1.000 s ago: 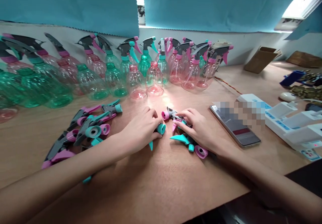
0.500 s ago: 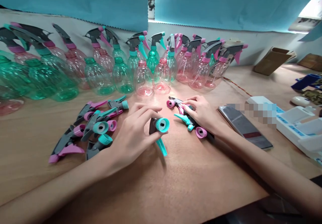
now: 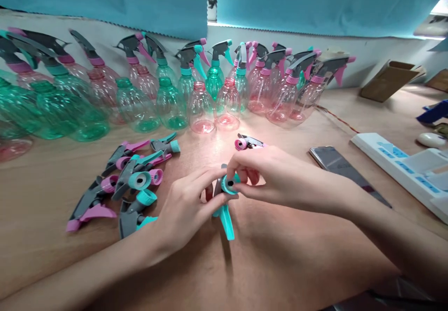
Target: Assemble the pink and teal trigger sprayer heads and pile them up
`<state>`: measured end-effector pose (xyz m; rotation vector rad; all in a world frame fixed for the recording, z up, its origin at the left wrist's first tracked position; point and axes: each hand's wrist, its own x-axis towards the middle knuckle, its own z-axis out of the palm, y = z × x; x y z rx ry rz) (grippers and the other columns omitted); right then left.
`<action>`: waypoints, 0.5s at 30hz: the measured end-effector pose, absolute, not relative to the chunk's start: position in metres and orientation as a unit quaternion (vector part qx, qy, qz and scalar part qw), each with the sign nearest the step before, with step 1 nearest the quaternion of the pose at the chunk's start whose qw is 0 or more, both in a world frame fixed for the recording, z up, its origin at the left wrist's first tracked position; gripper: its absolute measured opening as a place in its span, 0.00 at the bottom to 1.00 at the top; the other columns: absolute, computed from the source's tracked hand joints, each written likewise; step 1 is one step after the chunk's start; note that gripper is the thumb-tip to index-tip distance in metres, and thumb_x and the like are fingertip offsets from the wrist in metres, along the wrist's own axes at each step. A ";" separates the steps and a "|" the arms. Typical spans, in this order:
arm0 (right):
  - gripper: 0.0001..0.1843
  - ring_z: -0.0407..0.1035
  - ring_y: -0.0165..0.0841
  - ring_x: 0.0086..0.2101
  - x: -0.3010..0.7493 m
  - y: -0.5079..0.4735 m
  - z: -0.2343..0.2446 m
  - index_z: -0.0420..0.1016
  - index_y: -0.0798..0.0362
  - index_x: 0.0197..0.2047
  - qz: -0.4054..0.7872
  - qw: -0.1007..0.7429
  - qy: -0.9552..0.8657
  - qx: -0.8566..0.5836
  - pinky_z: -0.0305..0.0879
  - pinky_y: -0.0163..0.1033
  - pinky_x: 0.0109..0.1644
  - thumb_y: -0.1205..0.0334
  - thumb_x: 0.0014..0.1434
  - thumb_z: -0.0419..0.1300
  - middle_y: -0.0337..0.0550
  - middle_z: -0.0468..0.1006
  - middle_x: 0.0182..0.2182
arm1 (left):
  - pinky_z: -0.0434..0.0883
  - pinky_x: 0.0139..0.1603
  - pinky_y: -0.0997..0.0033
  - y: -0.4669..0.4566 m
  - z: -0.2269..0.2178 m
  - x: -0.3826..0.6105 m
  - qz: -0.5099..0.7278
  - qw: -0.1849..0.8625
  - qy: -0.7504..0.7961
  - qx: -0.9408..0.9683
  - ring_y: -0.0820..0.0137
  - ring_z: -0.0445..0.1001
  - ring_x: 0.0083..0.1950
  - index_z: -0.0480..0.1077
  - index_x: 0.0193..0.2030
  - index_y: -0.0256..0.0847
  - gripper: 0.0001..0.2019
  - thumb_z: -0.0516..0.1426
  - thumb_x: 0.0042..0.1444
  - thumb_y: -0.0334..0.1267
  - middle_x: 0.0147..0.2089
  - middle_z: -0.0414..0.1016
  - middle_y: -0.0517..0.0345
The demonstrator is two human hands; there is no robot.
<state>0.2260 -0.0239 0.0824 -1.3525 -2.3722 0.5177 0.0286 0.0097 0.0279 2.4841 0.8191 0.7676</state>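
Observation:
My left hand (image 3: 187, 208) grips a grey trigger spray head (image 3: 227, 222) with a teal lever and teal collar, its open underside facing me. My right hand (image 3: 259, 176) is closed at that collar, thumb and forefinger pinching at its rim; whether a small part sits between the fingertips is unclear. Left of my left hand lies a pile of grey spray heads (image 3: 138, 180) with pink or teal collars. Beyond my right hand a pink-collared spray head (image 3: 249, 141) lies on the table, partly covered by the hand.
Rows of pink and green clear bottles (image 3: 171, 108) line the back, some topped with spray heads, others uncapped. On the right are a phone (image 3: 345, 171), a white power strip (image 3: 399, 162), a white mouse (image 3: 431, 140) and a cardboard box (image 3: 390, 82). Blue cloth (image 3: 297, 3) hangs behind.
My right hand has moved left from the spray heads on the right to the collar of the one in my left hand. The left hand keeps its grip.

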 end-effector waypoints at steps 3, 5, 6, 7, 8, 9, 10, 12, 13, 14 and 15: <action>0.05 0.64 0.26 0.26 0.226 -0.017 0.086 0.65 0.51 0.35 0.237 0.148 -0.839 -0.467 0.56 0.31 0.26 0.65 0.55 0.58 0.34 0.70 0.27 | 0.61 0.23 0.77 0.010 0.026 0.025 0.270 0.207 0.285 0.896 0.77 0.64 0.24 0.68 0.48 0.41 0.10 0.56 0.60 0.34 0.34 0.73 0.62; 0.06 0.64 0.25 0.25 0.228 -0.013 0.092 0.63 0.51 0.33 0.259 0.124 -0.839 -0.462 0.56 0.31 0.25 0.66 0.53 0.59 0.33 0.69 0.26 | 0.62 0.24 0.77 0.010 0.026 0.024 0.266 0.211 0.273 0.900 0.77 0.65 0.25 0.68 0.48 0.40 0.09 0.55 0.60 0.32 0.38 0.74 0.59; 0.07 0.63 0.25 0.24 0.229 -0.012 0.095 0.63 0.51 0.32 0.265 0.110 -0.839 -0.461 0.55 0.31 0.24 0.66 0.53 0.59 0.33 0.68 0.25 | 0.62 0.24 0.78 0.011 0.027 0.024 0.265 0.214 0.265 0.902 0.77 0.66 0.26 0.69 0.46 0.40 0.08 0.55 0.60 0.31 0.39 0.74 0.59; 0.07 0.63 0.25 0.23 0.229 -0.011 0.098 0.62 0.51 0.32 0.268 0.099 -0.840 -0.461 0.55 0.31 0.23 0.67 0.52 0.59 0.33 0.68 0.25 | 0.63 0.24 0.78 0.011 0.027 0.024 0.263 0.220 0.254 0.904 0.77 0.66 0.26 0.69 0.44 0.39 0.06 0.55 0.60 0.31 0.39 0.74 0.59; 0.07 0.62 0.24 0.22 0.229 -0.011 0.100 0.62 0.50 0.32 0.269 0.091 -0.842 -0.459 0.54 0.31 0.22 0.67 0.52 0.59 0.32 0.68 0.24 | 0.63 0.25 0.78 0.011 0.028 0.025 0.259 0.228 0.244 0.906 0.77 0.66 0.26 0.69 0.42 0.39 0.05 0.55 0.60 0.30 0.38 0.73 0.59; 0.07 0.62 0.24 0.22 0.228 -0.010 0.101 0.62 0.50 0.31 0.271 0.090 -0.846 -0.451 0.53 0.31 0.22 0.67 0.52 0.59 0.32 0.68 0.24 | 0.63 0.25 0.78 0.011 0.029 0.025 0.255 0.237 0.236 0.907 0.76 0.66 0.27 0.69 0.40 0.40 0.04 0.55 0.59 0.29 0.38 0.73 0.60; 0.07 0.62 0.24 0.22 0.227 -0.009 0.101 0.62 0.51 0.31 0.274 0.094 -0.851 -0.438 0.53 0.30 0.22 0.67 0.51 0.59 0.32 0.67 0.24 | 0.63 0.26 0.78 0.012 0.029 0.025 0.250 0.247 0.231 0.907 0.76 0.66 0.27 0.69 0.38 0.40 0.04 0.55 0.59 0.29 0.37 0.72 0.61; 0.08 0.61 0.23 0.22 0.225 -0.007 0.096 0.61 0.51 0.29 0.283 0.113 -0.860 -0.409 0.53 0.30 0.22 0.68 0.50 0.58 0.32 0.67 0.24 | 0.64 0.28 0.79 0.012 0.029 0.026 0.242 0.267 0.233 0.903 0.75 0.67 0.30 0.69 0.37 0.41 0.04 0.55 0.60 0.29 0.38 0.71 0.61; 0.08 0.60 0.23 0.23 0.224 -0.005 0.092 0.59 0.51 0.28 0.289 0.126 -0.862 -0.396 0.53 0.30 0.22 0.69 0.50 0.58 0.31 0.66 0.24 | 0.64 0.29 0.79 0.012 0.028 0.026 0.242 0.274 0.240 0.899 0.75 0.68 0.31 0.69 0.37 0.42 0.05 0.54 0.60 0.29 0.38 0.71 0.61; 0.09 0.60 0.23 0.23 0.223 -0.003 0.088 0.58 0.51 0.28 0.296 0.137 -0.863 -0.386 0.53 0.30 0.23 0.69 0.49 0.57 0.31 0.66 0.24 | 0.65 0.30 0.78 0.013 0.027 0.025 0.244 0.278 0.248 0.895 0.75 0.68 0.32 0.69 0.37 0.42 0.05 0.54 0.61 0.29 0.38 0.70 0.61; 0.10 0.58 0.23 0.24 0.223 -0.001 0.084 0.57 0.51 0.27 0.302 0.148 -0.862 -0.381 0.52 0.30 0.23 0.70 0.48 0.57 0.31 0.64 0.24 | 0.65 0.31 0.78 0.013 0.026 0.025 0.245 0.280 0.255 0.893 0.74 0.68 0.32 0.69 0.37 0.41 0.05 0.53 0.61 0.29 0.38 0.70 0.61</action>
